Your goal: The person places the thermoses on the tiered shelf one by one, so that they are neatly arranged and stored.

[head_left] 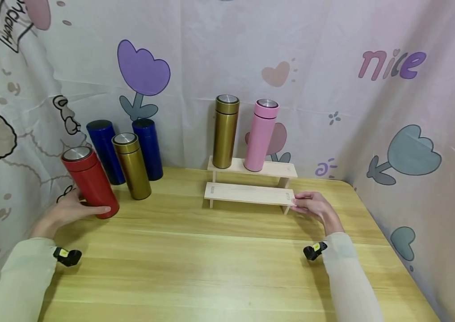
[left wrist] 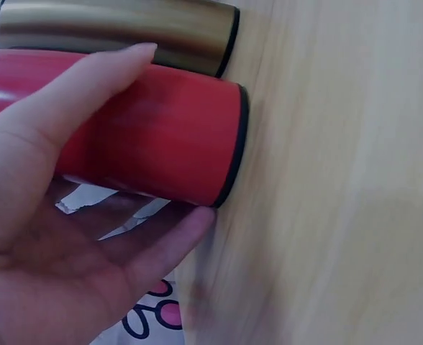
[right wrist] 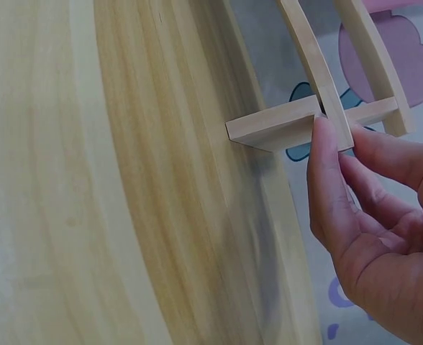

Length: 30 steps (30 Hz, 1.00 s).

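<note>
My left hand (head_left: 68,210) is wrapped around the lower part of a red thermos bottle (head_left: 92,183) at the table's left. In the left wrist view the thumb lies across the red side, and the other fingers reach along the opposite side close to its black base. A gold thermos (head_left: 132,167) stands right beside the red one, with two blue bottles (head_left: 149,150) behind. With my right hand (head_left: 313,206) I pinch the right end of the lower step of a small wooden two-step stand (head_left: 247,193). Thumb and fingers meet over that board end in the right wrist view.
On the stand's upper step (head_left: 237,165) are another gold thermos (head_left: 226,134) and a pink thermos (head_left: 262,134), both upright. A printed cloth (head_left: 195,53) hangs behind and at both sides of the wooden table (head_left: 195,268).
</note>
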Each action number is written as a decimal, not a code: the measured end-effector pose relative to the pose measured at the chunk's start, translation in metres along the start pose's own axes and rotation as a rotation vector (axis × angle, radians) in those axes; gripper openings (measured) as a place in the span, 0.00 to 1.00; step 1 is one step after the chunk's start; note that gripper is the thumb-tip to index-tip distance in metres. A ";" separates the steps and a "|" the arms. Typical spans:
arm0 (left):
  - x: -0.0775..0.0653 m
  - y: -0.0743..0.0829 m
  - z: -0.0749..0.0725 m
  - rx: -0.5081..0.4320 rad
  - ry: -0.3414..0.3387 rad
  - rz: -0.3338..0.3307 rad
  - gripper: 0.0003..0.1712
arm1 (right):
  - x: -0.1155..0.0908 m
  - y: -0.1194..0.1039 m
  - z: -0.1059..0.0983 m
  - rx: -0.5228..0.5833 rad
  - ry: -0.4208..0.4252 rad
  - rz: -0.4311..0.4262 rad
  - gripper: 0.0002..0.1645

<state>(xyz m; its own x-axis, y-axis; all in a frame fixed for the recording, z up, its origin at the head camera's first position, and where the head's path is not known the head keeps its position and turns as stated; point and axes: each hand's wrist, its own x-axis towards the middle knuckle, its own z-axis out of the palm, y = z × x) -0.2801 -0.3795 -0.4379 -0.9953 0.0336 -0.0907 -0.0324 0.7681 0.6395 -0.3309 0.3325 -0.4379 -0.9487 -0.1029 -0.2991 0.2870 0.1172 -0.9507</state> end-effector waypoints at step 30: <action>-0.010 0.005 0.006 -0.031 0.124 0.074 0.53 | -0.001 -0.002 0.000 -0.007 -0.007 -0.009 0.29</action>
<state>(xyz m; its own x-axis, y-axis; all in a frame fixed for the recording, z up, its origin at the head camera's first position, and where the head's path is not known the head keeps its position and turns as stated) -0.2697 -0.3721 -0.4378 -0.9986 0.0084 0.0516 0.0406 0.7466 0.6640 -0.3305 0.3319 -0.4356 -0.9503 -0.1111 -0.2908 0.2772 0.1234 -0.9529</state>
